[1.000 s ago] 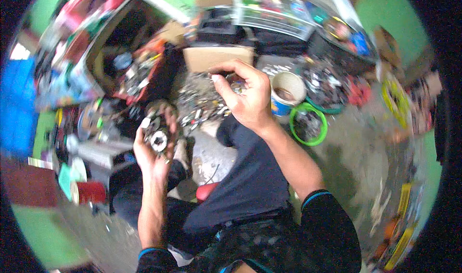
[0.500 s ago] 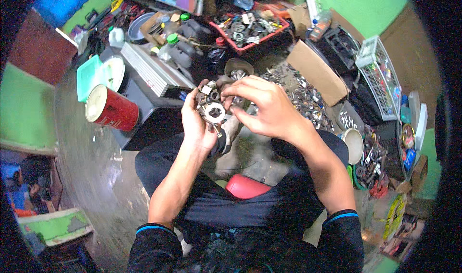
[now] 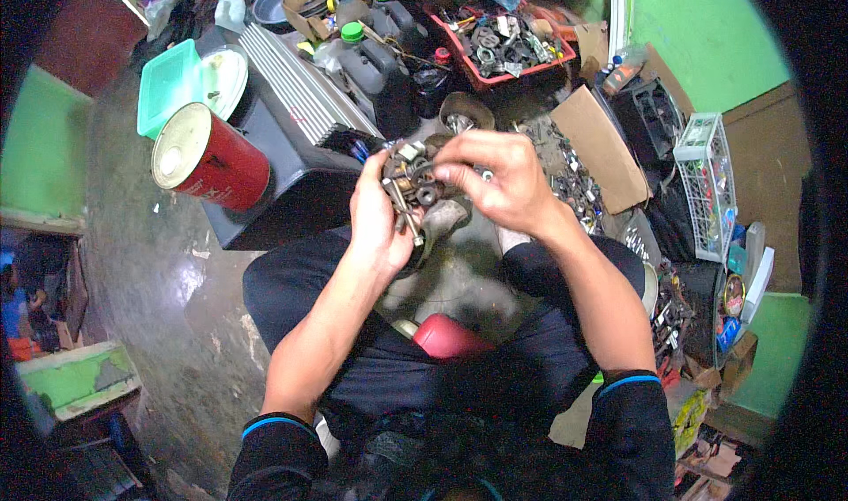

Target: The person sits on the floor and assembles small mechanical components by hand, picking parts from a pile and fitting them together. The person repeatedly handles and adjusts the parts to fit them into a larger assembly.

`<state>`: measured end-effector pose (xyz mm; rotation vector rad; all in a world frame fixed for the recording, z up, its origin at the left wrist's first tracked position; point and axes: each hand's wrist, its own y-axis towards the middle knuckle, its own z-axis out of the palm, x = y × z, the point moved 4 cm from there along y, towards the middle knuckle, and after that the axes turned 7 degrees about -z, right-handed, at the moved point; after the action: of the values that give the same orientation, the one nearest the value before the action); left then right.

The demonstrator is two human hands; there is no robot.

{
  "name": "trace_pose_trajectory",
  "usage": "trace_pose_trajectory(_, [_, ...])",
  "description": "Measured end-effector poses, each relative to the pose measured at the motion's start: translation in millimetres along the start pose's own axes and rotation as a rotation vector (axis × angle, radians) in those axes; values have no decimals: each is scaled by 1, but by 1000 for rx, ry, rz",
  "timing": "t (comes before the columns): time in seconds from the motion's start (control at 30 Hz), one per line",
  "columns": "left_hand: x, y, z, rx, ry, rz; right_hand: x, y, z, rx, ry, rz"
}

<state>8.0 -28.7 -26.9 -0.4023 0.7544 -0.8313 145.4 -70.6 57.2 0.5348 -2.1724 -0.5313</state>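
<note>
My left hand is cupped, palm up, around a handful of small metal parts. Nuts, rings and other worn pieces are heaped in it. A long bolt lies across the palm side of the heap. My right hand reaches over from the right, thumb and forefinger pinched together at the heap's edge. What sits between those fingertips is too small and hidden to make out. Beneath both hands, a grey shoe shows between my knees.
Loose hardware is spread on the floor beyond my right hand, beside a cardboard sheet. A red crate of metal parts stands farther off. Left are a red can and a black box. A red rounded object lies between my legs.
My right fingers have closed into a pinch at the heap. The pale ring on top of the handful no longer shows, and the long bolt is now exposed. The whole view has shifted.
</note>
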Motion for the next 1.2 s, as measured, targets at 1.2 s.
trace_pose_trajectory(1.2, [-18,-3,1,216,-367,27,-67,11,-14,66,-391,357])
